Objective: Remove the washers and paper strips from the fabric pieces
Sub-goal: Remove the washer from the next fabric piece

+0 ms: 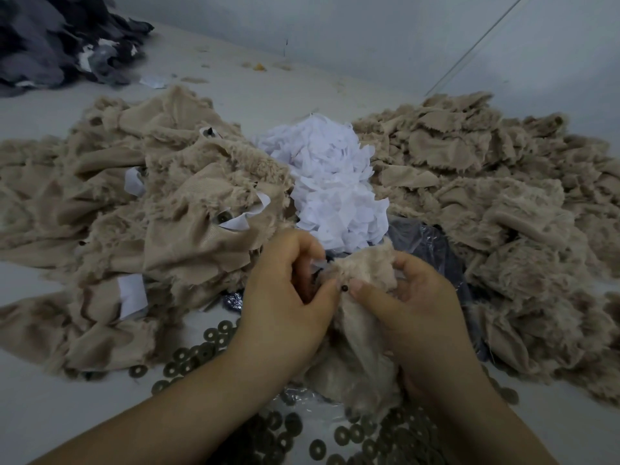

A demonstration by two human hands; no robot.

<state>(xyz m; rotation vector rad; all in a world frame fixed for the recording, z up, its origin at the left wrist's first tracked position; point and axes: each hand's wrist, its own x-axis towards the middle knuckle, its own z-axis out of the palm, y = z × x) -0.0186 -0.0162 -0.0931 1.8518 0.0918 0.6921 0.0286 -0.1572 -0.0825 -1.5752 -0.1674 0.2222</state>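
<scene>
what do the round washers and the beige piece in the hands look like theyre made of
Washers: likely metal, dull dark bronze-grey, flat rings with a centre hole; the blur leaves it open.
Beige fabric piece, held by the left hand and right hand: seemingly plush faux fur, with fuzzy pile and frayed edges.

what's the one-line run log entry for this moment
left hand: pinching paper strip | right hand: gripping fabric piece | step: stripping in progress | loose washers on table

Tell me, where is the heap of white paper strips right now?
In the head view, the white paper strips are piled mid-table between the two tan fabric heaps, just beyond the hands.
</scene>
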